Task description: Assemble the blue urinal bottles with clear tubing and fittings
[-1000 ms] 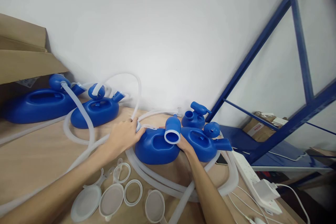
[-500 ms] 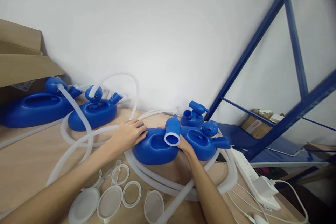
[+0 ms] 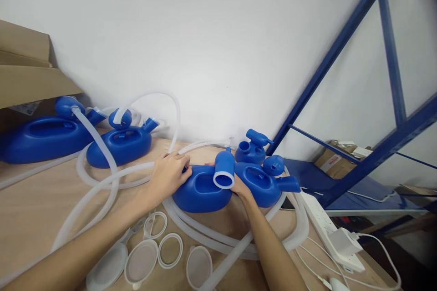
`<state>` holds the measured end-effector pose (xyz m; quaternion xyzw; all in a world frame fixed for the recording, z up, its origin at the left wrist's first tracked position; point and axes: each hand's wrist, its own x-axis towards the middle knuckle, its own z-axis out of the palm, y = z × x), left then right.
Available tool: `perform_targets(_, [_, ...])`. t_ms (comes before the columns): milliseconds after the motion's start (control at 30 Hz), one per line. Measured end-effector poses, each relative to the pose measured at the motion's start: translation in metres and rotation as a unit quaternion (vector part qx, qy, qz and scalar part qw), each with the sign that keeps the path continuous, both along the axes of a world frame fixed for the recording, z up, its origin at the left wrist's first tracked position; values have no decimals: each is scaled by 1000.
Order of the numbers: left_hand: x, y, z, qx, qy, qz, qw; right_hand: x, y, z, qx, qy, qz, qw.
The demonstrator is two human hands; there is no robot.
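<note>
On the counter, my left hand is curled against the left end of the middle bottle, my right hand reaches behind its right end, grip hidden, and the cap sits on top.

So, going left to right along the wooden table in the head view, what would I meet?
Long blue plastic bottle, smaller blue plastic bottle, left hand, blue plastic bottle under its fingers, blue plastic bottle with spout pointing right, white plastic power strip.
</note>
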<state>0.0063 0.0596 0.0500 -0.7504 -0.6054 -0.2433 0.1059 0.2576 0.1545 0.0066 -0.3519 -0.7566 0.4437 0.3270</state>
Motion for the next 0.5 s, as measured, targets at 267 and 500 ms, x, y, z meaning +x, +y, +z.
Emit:
perform_targets(267, [-7,-1,4,-45,4,-15,999,0,5,-8,21,2,28,999])
perform_targets(500, [-23,-1,8,-74,29,-76,994,1,5,-12,48,-11,23,999])
